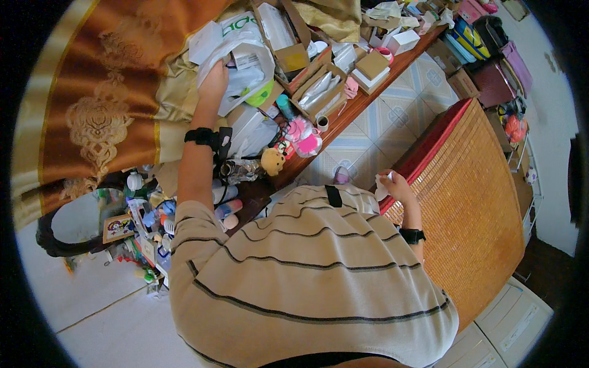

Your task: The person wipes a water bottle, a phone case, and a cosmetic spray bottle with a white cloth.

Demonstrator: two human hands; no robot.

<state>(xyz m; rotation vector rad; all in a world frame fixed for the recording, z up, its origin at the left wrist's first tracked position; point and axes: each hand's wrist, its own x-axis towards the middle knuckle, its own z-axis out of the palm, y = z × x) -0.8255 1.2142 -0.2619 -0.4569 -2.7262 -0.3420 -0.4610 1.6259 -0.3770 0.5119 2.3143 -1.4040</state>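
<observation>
My left hand [214,79] is at the near rim of a white plastic bag [268,57] with green lettering and grips its edge; the fingertips are hidden. Inside the bag are a small box [245,59] with a printed label and a bright green item [259,94]. My right hand [396,187] is low beside the red edge of a bed with a woven mat [464,193], pinching a crumpled white piece of paper or tissue [381,187].
A wooden table [338,122] bears open cardboard boxes [317,92], a teal cylinder [285,106], a yellow plush toy head [273,161] and pink plush slippers [303,135]. An orange curtain [106,83] hangs at left, near a round mirror [76,223]. Boxes and bags [494,73] stand along the wall.
</observation>
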